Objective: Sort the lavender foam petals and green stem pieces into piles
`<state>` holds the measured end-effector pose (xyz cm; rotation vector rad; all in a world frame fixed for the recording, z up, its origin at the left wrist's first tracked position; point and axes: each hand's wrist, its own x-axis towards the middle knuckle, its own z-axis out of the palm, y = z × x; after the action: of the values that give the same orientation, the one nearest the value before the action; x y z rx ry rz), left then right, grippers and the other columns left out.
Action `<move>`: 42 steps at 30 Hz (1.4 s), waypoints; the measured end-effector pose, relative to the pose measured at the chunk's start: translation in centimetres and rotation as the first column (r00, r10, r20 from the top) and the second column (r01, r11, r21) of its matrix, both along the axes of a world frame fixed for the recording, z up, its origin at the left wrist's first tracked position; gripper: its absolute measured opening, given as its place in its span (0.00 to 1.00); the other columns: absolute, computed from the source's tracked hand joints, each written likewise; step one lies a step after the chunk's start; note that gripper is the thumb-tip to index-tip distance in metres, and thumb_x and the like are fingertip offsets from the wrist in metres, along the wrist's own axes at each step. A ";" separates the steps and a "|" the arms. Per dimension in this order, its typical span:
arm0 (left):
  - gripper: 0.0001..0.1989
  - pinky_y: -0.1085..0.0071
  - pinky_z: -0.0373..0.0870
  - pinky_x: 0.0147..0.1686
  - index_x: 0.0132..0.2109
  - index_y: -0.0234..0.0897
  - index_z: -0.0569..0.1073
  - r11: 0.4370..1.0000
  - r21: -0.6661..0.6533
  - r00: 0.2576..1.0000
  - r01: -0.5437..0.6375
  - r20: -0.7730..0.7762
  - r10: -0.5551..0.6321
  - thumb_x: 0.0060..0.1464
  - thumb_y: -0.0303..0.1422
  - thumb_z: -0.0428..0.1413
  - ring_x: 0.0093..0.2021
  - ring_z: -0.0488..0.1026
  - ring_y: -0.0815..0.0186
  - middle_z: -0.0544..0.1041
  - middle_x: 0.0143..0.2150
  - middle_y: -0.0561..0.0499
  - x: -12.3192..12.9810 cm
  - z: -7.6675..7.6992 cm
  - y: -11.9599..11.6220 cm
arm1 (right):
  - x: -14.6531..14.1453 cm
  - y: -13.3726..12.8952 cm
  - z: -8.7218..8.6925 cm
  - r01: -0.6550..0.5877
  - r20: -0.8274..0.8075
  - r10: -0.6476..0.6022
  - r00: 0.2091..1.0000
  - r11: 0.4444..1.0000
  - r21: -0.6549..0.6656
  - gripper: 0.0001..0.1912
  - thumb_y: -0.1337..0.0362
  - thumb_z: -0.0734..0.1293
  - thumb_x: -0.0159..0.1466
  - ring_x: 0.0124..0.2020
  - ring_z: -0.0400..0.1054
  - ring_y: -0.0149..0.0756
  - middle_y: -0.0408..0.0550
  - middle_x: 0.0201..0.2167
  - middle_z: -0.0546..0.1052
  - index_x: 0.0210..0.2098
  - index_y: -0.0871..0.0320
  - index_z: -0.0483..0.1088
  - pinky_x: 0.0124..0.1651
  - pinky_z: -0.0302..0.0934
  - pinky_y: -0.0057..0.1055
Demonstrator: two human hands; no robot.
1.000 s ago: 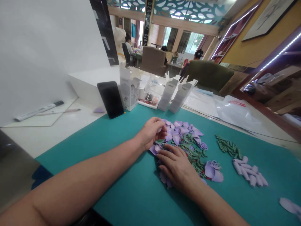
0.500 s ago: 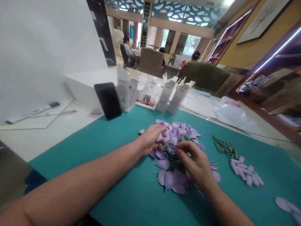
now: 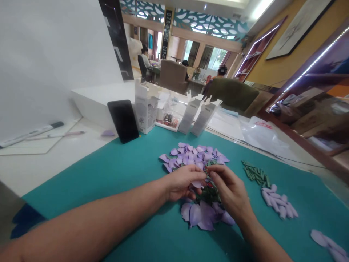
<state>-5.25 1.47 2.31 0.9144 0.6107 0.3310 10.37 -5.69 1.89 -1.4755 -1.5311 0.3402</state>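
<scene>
Working over many purple petals [image 3: 204, 214]: two hands [image 3: 182, 182] [image 3: 233, 191], one phone [image 3: 123, 122].

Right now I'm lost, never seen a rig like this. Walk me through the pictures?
No machine here: a person works bare-handed, and every picture comes from one camera worn on the head, facing forward and down. The left hand and right hand have their fingertips close together above purple petals and green pieces. What they pinch, if anything, is too small to tell. To their right on the teal mat lie green sticks and pale lilac tube-like pieces. Near its far edge stand a black smartphone and white cartons.
</scene>
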 end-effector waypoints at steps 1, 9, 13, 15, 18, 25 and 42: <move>0.09 0.79 0.57 0.17 0.39 0.37 0.66 1.000 -0.001 1.000 0.010 -0.016 -0.010 0.50 0.28 0.57 0.20 0.65 0.75 0.70 0.28 0.56 0.0 0.0 -0.1 | 0.4 0.3 0.0 0.028 0.009 -0.028 1.000 1.000 -0.010 0.09 0.58 0.63 0.65 0.39 0.72 0.38 0.47 0.36 0.78 0.39 0.54 0.73 0.40 0.66 0.32; 0.16 0.74 0.69 0.20 0.39 0.36 0.64 0.993 -0.053 0.994 0.105 0.014 -0.104 0.40 0.19 0.51 0.24 0.73 0.68 0.71 0.28 0.55 0.2 0.1 -0.9 | 1.9 5.7 -0.8 -0.031 0.466 0.049 0.883 0.998 -0.046 0.16 0.66 0.58 0.64 0.48 0.70 0.43 0.53 0.46 0.77 0.46 0.56 0.74 0.51 0.64 0.40; 0.15 0.78 0.66 0.17 0.39 0.36 0.65 0.997 -0.026 0.997 0.070 -0.015 -0.071 0.41 0.18 0.50 0.22 0.71 0.71 0.71 0.28 0.55 0.1 0.3 -0.7 | 1.7 9.6 -1.3 -0.055 0.702 0.099 0.705 0.995 -0.084 0.20 0.73 0.57 0.63 0.51 0.68 0.43 0.54 0.49 0.76 0.49 0.57 0.75 0.56 0.60 0.41; 0.14 0.80 0.59 0.13 0.39 0.36 0.65 0.999 -0.012 0.999 0.041 -0.035 -0.042 0.43 0.19 0.50 0.19 0.67 0.74 0.71 0.28 0.56 0.0 0.4 -0.6 | 1.4 10.9 -1.4 -0.028 0.767 0.131 0.628 0.989 -0.146 0.20 0.73 0.58 0.64 0.50 0.69 0.42 0.54 0.50 0.76 0.50 0.56 0.75 0.56 0.59 0.40; 0.13 0.79 0.53 0.12 0.38 0.37 0.66 1.000 -0.019 0.998 0.011 -0.061 -0.012 0.45 0.19 0.51 0.16 0.63 0.76 0.70 0.27 0.57 -0.1 0.4 -0.5 | 0.7 11.9 -1.3 0.020 0.804 0.170 0.569 0.975 -0.220 0.20 0.71 0.57 0.66 0.50 0.69 0.43 0.53 0.52 0.76 0.52 0.55 0.74 0.56 0.59 0.39; 0.01 0.78 0.51 0.15 0.38 0.38 0.65 0.998 -0.059 0.998 -0.010 -0.055 0.007 0.58 0.30 0.52 0.17 0.62 0.76 0.69 0.28 0.57 -0.2 0.6 -0.6 | 0.0 12.2 -0.4 0.088 0.787 0.196 0.585 0.949 -0.302 0.19 0.71 0.58 0.66 0.52 0.67 0.44 0.51 0.51 0.77 0.50 0.56 0.75 0.56 0.59 0.37; 0.24 0.78 0.56 0.21 0.42 0.37 0.68 0.964 -0.206 0.982 -0.167 0.054 0.182 0.63 0.53 0.41 0.22 0.64 0.74 0.69 0.31 0.54 0.0 0.0 0.3 | -1.8 2.1 4.6 -0.205 0.341 0.223 0.913 0.975 -0.087 0.14 0.63 0.59 0.66 0.48 0.71 0.41 0.48 0.42 0.79 0.40 0.51 0.77 0.50 0.64 0.40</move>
<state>-5.27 1.77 2.32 0.6534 0.6468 0.4508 8.62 -3.63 6.46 -1.4637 -1.9918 0.2531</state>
